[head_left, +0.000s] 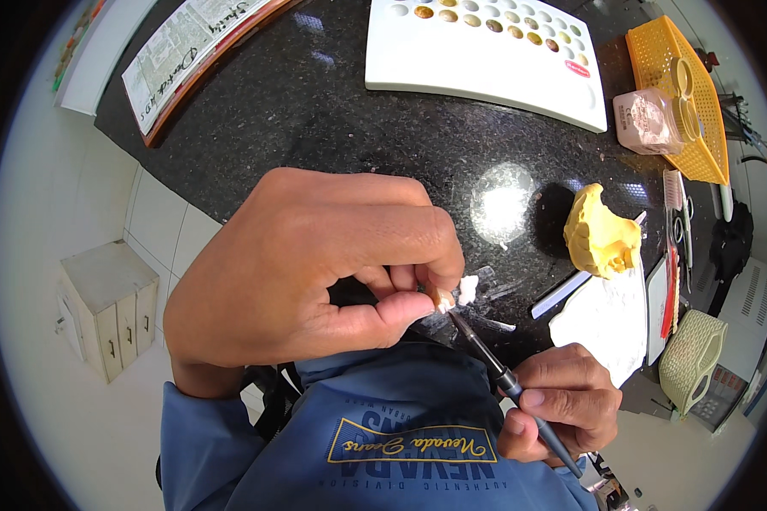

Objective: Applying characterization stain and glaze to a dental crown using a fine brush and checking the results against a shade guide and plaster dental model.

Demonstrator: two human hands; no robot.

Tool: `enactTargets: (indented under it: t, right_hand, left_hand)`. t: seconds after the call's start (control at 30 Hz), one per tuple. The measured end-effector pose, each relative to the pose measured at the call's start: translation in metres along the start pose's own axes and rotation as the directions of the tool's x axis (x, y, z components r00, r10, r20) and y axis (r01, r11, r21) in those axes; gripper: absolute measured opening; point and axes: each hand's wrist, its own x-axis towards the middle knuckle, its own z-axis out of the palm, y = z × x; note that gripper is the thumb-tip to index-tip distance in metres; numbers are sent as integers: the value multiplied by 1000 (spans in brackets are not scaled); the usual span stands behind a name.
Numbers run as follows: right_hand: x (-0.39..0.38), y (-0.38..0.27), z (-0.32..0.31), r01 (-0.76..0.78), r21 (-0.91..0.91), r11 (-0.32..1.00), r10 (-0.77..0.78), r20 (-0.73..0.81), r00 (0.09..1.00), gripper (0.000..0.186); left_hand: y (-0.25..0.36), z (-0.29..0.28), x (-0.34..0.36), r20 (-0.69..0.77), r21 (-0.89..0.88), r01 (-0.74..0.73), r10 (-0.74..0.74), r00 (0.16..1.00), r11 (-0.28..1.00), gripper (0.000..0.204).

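Observation:
My left hand (307, 264) is closed, thumb and forefinger pinching a small tooth-shaped piece (442, 299), tan with white at its lower end. In my right hand (567, 396) is a slim dark brush (490, 356), held like a pen. Its dark pointed tip meets or nearly meets the white part of the piece; I cannot tell which. Just beyond the fingertips, a small heap of white powder or paste (468, 289) lies on the black speckled worktop (341, 128), with whitish smears around it. A yellow dental cast (601, 234) stands to the right.
A white palette (486, 72) with rows of coloured wells lies at the back. Right of it are a pinkish jar (646, 122) and a yellow basket (703, 140). White tissue (605, 328) lies near my right hand. A framed sheet (175, 77) is at far left.

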Motion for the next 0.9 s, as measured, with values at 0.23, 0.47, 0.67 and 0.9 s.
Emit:
enactTargets:
  t: [0.23,0.47,0.67,0.9]
  right_hand:
    - [0,0,-1,11,-6,1000,-10,30,1000,24]
    - [-2,0,-1,-6,15,1000,6,-10,1000,23]
    - [0,2,-3,10,15,1000,-11,25,1000,22]
    - [-3,-1,0,-9,13,1000,9,-36,999,21]
  left_hand:
    - [0,1,-1,-20,-10,10,-10,1000,1000,19]
    - [0,0,0,-9,-8,11,-11,1000,1000,18]
    - [1,0,0,-10,-6,16,-16,1000,1000,17]
    - [1,0,-1,-1,-12,28,-28,1000,1000,18]
